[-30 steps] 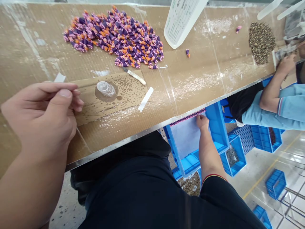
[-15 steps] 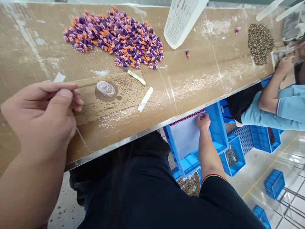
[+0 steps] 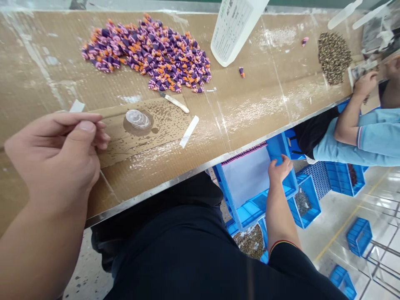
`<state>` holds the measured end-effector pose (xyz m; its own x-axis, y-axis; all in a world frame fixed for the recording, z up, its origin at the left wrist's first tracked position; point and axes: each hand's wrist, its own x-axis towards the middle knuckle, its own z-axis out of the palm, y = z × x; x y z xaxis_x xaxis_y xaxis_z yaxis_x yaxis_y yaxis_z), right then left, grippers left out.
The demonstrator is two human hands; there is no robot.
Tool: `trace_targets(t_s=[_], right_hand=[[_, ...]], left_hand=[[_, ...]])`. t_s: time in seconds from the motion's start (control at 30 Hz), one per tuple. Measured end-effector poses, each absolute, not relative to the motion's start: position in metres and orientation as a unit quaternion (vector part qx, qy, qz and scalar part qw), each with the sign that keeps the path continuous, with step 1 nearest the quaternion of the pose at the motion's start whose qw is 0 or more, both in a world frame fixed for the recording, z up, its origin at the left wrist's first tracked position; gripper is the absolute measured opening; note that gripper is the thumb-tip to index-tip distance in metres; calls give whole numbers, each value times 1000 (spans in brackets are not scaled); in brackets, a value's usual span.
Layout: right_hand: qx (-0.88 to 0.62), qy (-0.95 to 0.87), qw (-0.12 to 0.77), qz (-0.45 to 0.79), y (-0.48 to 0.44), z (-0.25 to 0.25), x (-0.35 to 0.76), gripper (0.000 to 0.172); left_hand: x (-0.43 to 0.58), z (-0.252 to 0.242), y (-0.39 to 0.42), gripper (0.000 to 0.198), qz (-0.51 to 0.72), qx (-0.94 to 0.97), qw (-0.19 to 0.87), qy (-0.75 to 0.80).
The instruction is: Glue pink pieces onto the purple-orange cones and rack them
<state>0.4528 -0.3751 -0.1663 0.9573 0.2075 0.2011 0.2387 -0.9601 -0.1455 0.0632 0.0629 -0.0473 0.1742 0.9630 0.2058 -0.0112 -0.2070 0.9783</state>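
Note:
My left hand (image 3: 67, 146) is over the left side of the table, thumb pressed to the index finger. Whatever may be between them is hidden. Just right of it a small stack of clear discs (image 3: 138, 119) lies on a wet cardboard strip (image 3: 165, 123). Behind the strip's far edge rests a knife with a white handle (image 3: 176, 103). My right hand (image 3: 280, 168) is over the right part of a blue crate (image 3: 245, 214) below the table edge, its fingers apart and nothing visible in them. White sheet (image 3: 245, 177) lines the crate, with a row of small purple-and-pink pieces (image 3: 242, 154) along its far side.
Behind the strip lies a heap of small purple, pink and orange pieces (image 3: 150, 54). A white plastic container (image 3: 233, 33) stands nearby. A co-worker's hand (image 3: 365, 83) is beside a brownish pile (image 3: 334, 58) at right. More blue crates (image 3: 359, 237) stand on the floor.
My right hand has moved right, away from the row of pieces in the crate, and its fingers have spread. My left hand keeps nearly the same pose. The view has shifted slightly.

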Motion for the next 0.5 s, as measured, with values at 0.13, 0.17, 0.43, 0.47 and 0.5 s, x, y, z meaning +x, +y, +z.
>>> trace_targets(t_s=[0.13,0.17,0.43,0.47,0.5], right_hand=[[-989,-70,55,-119,-417,-135,430,55],[-990,-62,49,-117,-425,-132,422,56],[-981,-173,22,84,-400,-182,372,68],[-969,-199,-8,144,-392,-188,370,79],[-956,-215,-32,196,-386,-192,369,91]], left_hand=[[67,-42,61,25,507,578,488,414],[68,-40,60,24,510,572,489,416],[58,-49,57,26,477,809,227,256],[58,-51,58,25,482,829,185,214],[59,-52,59,24,484,840,159,187]])
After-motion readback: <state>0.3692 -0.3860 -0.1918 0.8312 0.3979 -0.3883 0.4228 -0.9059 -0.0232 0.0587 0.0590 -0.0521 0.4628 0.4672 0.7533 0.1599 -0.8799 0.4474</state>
